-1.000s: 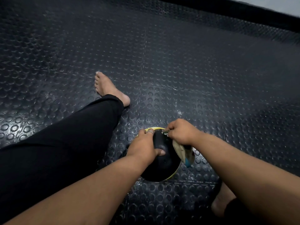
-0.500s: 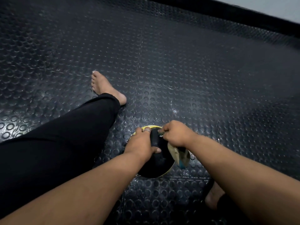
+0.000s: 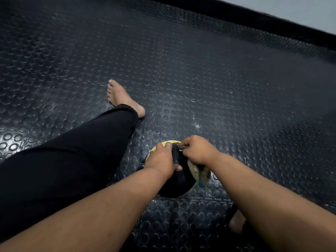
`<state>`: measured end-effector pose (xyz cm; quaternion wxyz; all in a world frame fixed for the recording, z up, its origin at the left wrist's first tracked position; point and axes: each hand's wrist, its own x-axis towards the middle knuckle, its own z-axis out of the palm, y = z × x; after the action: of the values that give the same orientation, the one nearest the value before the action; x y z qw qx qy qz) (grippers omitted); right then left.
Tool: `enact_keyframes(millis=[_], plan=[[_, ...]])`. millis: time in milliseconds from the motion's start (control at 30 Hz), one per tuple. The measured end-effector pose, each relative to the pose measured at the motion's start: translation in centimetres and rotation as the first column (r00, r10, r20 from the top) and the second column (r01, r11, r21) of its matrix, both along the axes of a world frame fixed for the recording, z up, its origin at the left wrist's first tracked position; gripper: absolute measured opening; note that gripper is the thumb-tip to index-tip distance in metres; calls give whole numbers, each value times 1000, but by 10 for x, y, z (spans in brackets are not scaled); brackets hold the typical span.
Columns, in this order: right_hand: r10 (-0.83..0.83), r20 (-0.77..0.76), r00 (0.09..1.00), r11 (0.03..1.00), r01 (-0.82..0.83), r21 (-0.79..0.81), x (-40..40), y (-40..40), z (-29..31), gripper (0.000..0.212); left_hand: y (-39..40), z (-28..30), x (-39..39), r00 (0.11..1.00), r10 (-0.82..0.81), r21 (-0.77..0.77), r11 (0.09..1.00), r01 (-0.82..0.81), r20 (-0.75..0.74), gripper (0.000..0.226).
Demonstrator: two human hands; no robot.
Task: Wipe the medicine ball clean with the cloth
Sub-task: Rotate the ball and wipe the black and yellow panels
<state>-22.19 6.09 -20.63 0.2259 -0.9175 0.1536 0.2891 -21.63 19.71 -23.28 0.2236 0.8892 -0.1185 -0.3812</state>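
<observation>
The medicine ball (image 3: 179, 180), black with a yellow edge, sat on the floor between the person's legs. The left hand (image 3: 160, 160) was cupped over its top, thumb curled against the black side. The right hand (image 3: 197, 150) was clenched around the cloth (image 3: 199, 172), a beige rag with a teal bit hanging down the ball's right side. All this was on a black rubber floor (image 3: 218, 79) with raised round studs, kinda shiny. A pale wall (image 3: 309, 11) ran along the far edge.
</observation>
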Motion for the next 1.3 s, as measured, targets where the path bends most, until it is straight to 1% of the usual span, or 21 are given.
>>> enact_keyframes(millis=[133, 167, 200, 233, 267, 333, 367, 400, 433, 500, 567, 633, 667, 733, 867, 933, 967, 1033, 1133, 1200, 1300], plan=[[27, -92, 995, 999, -23, 39, -7, -17, 14, 29, 3, 1, 4, 1000, 12, -10, 1000, -12, -1, 74], [-8, -76, 997, 1000, 9, 10, -11, -22, 17, 28, 4, 1, 5, 1000, 20, -10, 1000, -20, -4, 74], [-89, -25, 996, 996, 89, -12, -15, -26, 17, 28, 5, 2, 7, 999, 33, -9, 999, -33, -10, 75], [-221, 42, 974, 975, 222, -18, -22, -28, 14, 30, 6, 2, 8, 999, 50, -4, 999, -50, -17, 76], [-374, 98, 922, 927, 375, 8, -29, -28, 8, 31, 6, 3, 11, 997, 71, 3, 997, -71, -26, 77], [-650, 83, 755, 757, 635, 155, -43, -17, -5, 28, 7, 2, 14, 992, 117, 31, 993, -115, -56, 85], [-729, 34, 684, 670, 703, 240, -49, -8, -10, 22, 7, 0, 14, 988, 141, 54, 989, -137, -70, 90], [-767, -5, 642, 610, 731, 304, -51, 0, -14, 17, 8, 0, 14, 984, 160, 84, 985, -153, -78, 95], [-762, -7, 648, 609, 720, 332, -51, 7, -17, 16, 9, 0, 14, 982, 173, 117, 980, -163, -77, 99], [-620, 71, 781, 768, 587, 255, -43, 12, -14, 22, 10, 1, 15, 984, 165, 167, 974, -152, -63, 95], [-416, 118, 902, 907, 402, 125, -33, 14, -7, 28, 11, 3, 19, 993, 109, 173, 980, -99, -48, 79], [-270, 152, 951, 963, 266, 47, -28, 10, -5, 34, 11, 4, 25, 999, 44, 152, 987, -43, -2, 66], [-207, 168, 964, 978, 209, 8, -28, 7, -5, 36, 11, 2, 27, 1000, 20, 118, 993, -22, 16, 65], [-127, 186, 974, 991, 134, -25, -31, 0, -4, 38, 11, -6, 28, 999, -31, 23, 999, 30, 25, 80], [-154, 102, 983, 984, 143, 107, -30, -17, 1, 32, 8, -21, 16, 987, -103, -101, 991, 91, -122, 116], [-280, 124, 952, 951, 257, 174, -28, -26, 0, 27, 4, -32, 11, 981, -112, -101, 990, 97, -161, 128], [-344, 164, 925, 933, 317, 172, -27, -31, -2, 26, 2, -37, 9, 981, -108, -95, 991, 94, -159, 131], [-372, 194, 908, 927, 351, 134, -21, -40, -8, 26, -2, -42, 7, 986, -95, -93, 992, 82, -140, 131], [-324, 114, 939, 938, 303, 166, -13, -39, -18, 25, -6, -41, 4, 992, -84, -77, 994, 76, -97, 128], [-293, 120, 949, 953, 279, 116, -12, -41, -29, 26, -11, -40, 3, 994, -76, -63, 995, 71, -76, 124], [-316, 130, 940, 948, 316, 24, -13, -48, -40, 28, -20, -33, 2, 996, -60, -65, 996, 56, -65, 123]])
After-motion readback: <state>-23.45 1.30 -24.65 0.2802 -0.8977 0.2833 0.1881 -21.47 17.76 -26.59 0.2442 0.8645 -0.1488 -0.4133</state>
